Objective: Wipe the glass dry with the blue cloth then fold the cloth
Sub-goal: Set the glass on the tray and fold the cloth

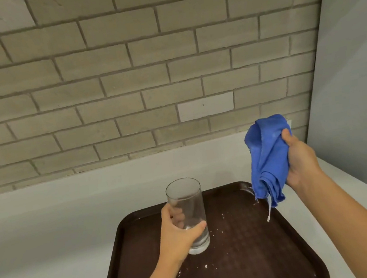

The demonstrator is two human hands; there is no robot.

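Glass (188, 214) and blue cloth (267, 161) are being held apart over a brown tray (249, 246).

The upright glass is being gripped low on its wall by the left hand (178, 234), near the tray's far left corner. The bunched cloth (one frayed strand dangling) is being clenched by the right hand (300, 159) and is hanging above the tray's far right corner. Water droplets (221, 229) are being left scattered across the tray, which is being carried by a white counter (52, 247).

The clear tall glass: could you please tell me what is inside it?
The clear tall glass looks empty. Through its wall only the left hand's fingers gripping the far side show. Any droplets are too faint to tell.
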